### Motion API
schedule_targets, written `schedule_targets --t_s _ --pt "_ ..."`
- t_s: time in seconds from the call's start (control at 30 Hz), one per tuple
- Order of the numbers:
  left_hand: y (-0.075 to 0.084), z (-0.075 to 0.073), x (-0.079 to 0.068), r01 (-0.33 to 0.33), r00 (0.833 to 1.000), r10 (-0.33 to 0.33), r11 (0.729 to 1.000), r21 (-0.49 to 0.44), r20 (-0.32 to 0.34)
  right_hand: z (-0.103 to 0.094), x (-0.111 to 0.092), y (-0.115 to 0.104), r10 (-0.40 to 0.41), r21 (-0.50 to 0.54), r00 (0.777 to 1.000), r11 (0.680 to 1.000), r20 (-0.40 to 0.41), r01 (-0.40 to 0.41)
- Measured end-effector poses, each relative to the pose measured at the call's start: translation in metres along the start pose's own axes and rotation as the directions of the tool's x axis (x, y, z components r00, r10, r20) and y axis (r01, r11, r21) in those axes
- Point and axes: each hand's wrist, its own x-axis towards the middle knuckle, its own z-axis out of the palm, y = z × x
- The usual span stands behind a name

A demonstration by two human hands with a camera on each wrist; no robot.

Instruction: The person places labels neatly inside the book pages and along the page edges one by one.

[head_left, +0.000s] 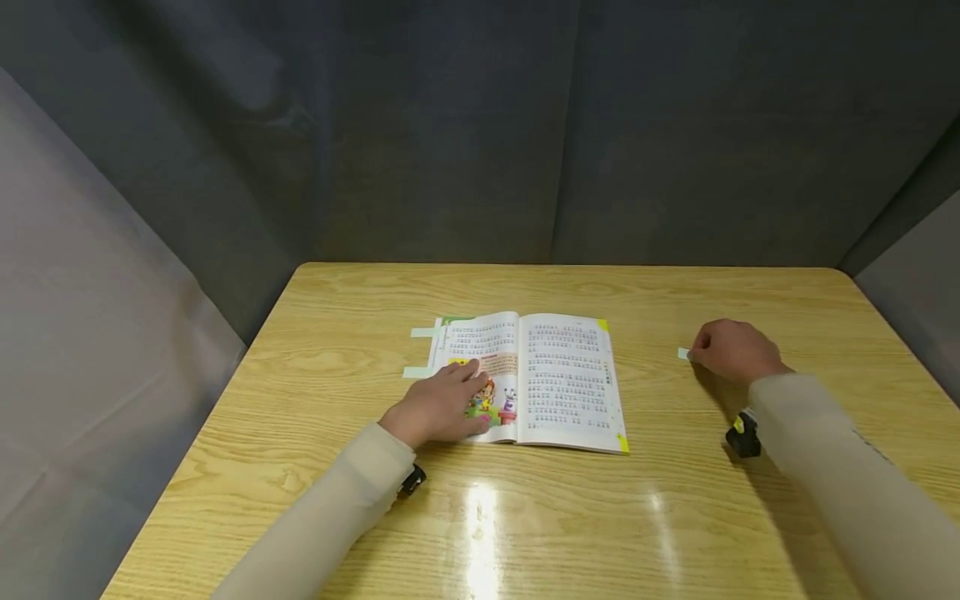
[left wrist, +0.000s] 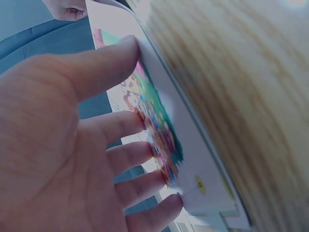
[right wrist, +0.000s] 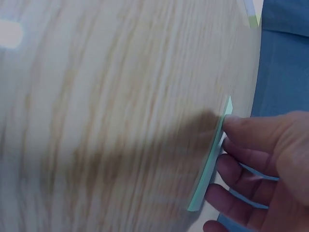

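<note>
An open book (head_left: 570, 383) with printed text and a coloured cartoon picture lies on the wooden table. Spread over its left page, my left hand (head_left: 446, 404) rests with fingers straight; in the left wrist view the fingertips touch the picture (left wrist: 159, 125). Off to the right of the book, my right hand (head_left: 735, 350) pinches a pale green paper strip (head_left: 683, 353) close over the tabletop. The right wrist view shows the thumb at the long edge of this strip (right wrist: 207, 164), with the other fingers curled behind it.
Two pale green strips, an upper strip (head_left: 423, 332) and a lower strip (head_left: 417, 372), stick out from the book's left edge. Dark curtain (head_left: 450, 150) hangs behind the table (head_left: 360, 292). Each wrist wears a small black device (head_left: 744, 435).
</note>
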Motion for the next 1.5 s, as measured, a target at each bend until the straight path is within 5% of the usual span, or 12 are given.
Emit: schedule_targets --t_s 0.87,1.5 --pt "0.000 0.003 0.000 0.011 1.000 -0.011 1.000 -0.002 0.001 0.002 -0.005 -0.010 -0.009 -0.102 0.996 0.995 -0.083 0.001" --pt "-0.003 0.004 0.003 -0.016 1.000 0.016 1.000 0.012 -0.005 0.005 0.002 -0.003 -0.026 0.032 0.999 0.999 -0.045 0.027"
